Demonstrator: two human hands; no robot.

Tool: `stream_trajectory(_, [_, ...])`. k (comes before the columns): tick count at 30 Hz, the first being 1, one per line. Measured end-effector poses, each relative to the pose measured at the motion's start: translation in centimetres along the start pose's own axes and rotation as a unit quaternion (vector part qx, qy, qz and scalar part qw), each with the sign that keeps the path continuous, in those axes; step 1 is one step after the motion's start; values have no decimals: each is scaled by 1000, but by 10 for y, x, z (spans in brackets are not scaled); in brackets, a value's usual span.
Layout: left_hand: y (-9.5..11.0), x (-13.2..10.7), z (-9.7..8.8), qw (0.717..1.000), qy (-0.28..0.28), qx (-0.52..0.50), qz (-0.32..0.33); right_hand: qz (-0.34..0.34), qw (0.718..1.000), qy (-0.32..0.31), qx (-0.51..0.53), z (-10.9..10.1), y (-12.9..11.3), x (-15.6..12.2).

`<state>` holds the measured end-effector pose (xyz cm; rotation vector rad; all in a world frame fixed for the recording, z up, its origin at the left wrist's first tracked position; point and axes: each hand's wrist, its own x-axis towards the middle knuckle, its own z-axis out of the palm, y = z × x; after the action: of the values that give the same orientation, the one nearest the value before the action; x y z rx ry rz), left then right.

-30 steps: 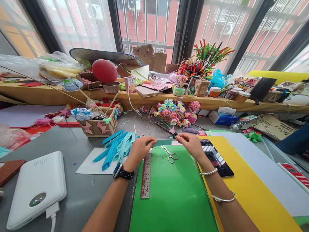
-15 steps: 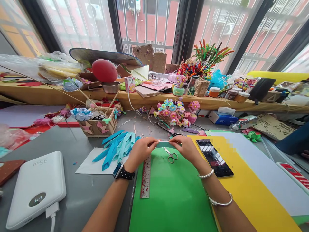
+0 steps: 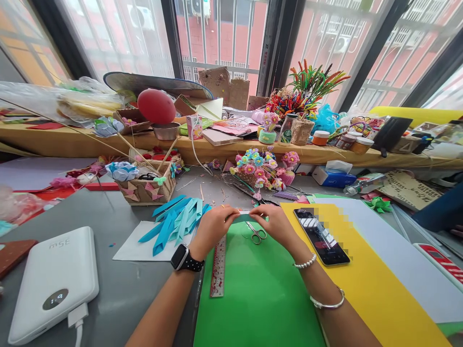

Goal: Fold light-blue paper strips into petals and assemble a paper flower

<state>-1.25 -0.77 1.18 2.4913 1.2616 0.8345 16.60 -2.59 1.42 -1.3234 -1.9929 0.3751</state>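
Observation:
My left hand [image 3: 212, 226] and my right hand [image 3: 274, 222] both pinch the far edge of a green paper sheet [image 3: 258, 294], where a narrow folded strip [image 3: 241, 216] runs between the fingertips. Small scissors [image 3: 256, 233] lie on the green sheet just below the strip, between the two hands. A red ruler [image 3: 218, 265] lies along the sheet's left edge under my left wrist, which wears a black watch. My right wrist carries bead and metal bracelets.
Blue paper strips [image 3: 175, 221] lie on a white sheet to the left. A phone [image 3: 320, 236] rests on yellow paper [image 3: 379, 289] at the right. A white power bank [image 3: 54, 279] sits near left. A cardboard basket [image 3: 146, 185], paper flowers [image 3: 258, 168] and a cluttered shelf stand behind.
Both hands have drawn closer together along the green sheet's far edge, the right one sliding left. The exposed strip between them has become shorter.

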Motion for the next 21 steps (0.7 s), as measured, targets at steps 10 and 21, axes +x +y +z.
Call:
stream_trajectory(10, [-7,4,-7,991,48,-92,-82,99,988,93,71,-17,24,2])
stream_trajectory(21, [-2,5,-5,973,14,-208,-95,135,976,22,168,-16,2,3])
